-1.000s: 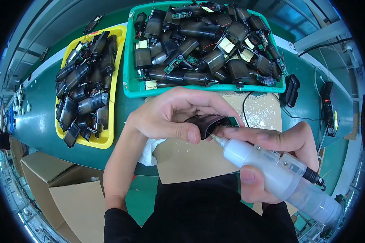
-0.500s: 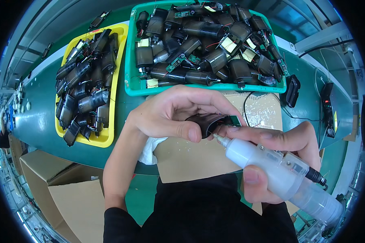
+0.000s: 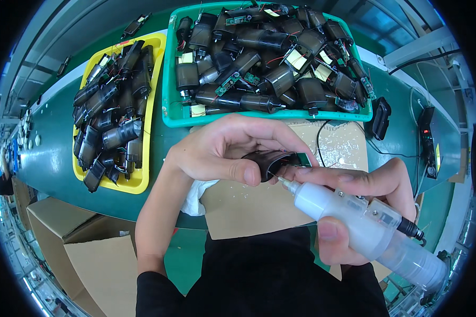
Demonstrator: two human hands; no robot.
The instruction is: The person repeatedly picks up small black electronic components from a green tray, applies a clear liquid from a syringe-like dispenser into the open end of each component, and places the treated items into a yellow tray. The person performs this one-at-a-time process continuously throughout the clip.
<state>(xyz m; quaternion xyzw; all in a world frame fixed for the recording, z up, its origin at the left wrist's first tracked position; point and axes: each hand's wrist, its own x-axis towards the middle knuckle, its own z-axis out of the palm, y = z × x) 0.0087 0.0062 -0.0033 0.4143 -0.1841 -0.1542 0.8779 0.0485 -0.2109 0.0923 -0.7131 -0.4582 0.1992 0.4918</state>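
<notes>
My left hand [image 3: 222,150] is wrapped round a dark, smoky plastic housing [image 3: 261,165], its open end turned toward the right. A bit of green circuit board [image 3: 303,159] and thin red wire show at that end. My right hand [image 3: 365,185] grips a glue dispensing syringe [image 3: 344,216], a translucent barrel filled with white, with a clear clip and black plug along its side. The syringe's narrow tip [image 3: 284,181] points at the housing's open edge; whether it touches cannot be made out. My right fingertips reach close to the housing's rim.
A green tray [image 3: 167,100] heaped with similar dark housings and circuit boards stands ahead; a yellow tray [image 3: 149,113] of them is left. Beneath my hands lies cardboard [image 3: 238,216] beside a white cloth [image 3: 194,201]. A black device [image 3: 427,140] with cables sits right; a carton [image 3: 98,264] stands lower left.
Both hands hold nearly the same pose, with the syringe tip still at the housing's open end. The view has shifted very slightly.
</notes>
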